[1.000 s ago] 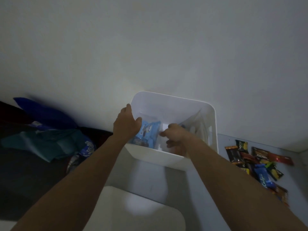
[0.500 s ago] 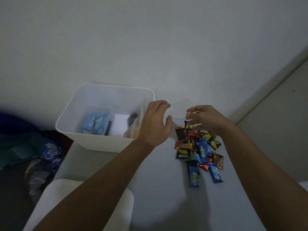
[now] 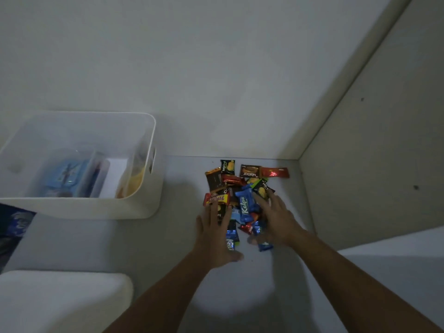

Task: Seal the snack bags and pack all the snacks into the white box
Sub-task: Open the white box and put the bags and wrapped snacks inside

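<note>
Two hands, the left hand (image 3: 215,234) and right hand (image 3: 278,222), both spread flat, flank a pile of snack packets (image 3: 241,200) on the tabletop (image 3: 240,296), right of one white box (image 3: 79,207) already holding bags.

Two bare forearms are seen, with no sleeves, watch or rings shown. The left hand (image 3: 214,233) and right hand (image 3: 278,218) are uncovered. No gloves are worn.

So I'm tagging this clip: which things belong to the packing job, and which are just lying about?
Job:
white box
snack pile
blue packet in box
left hand
right hand

Lying about:
blue bag at left edge
white cushion
</note>
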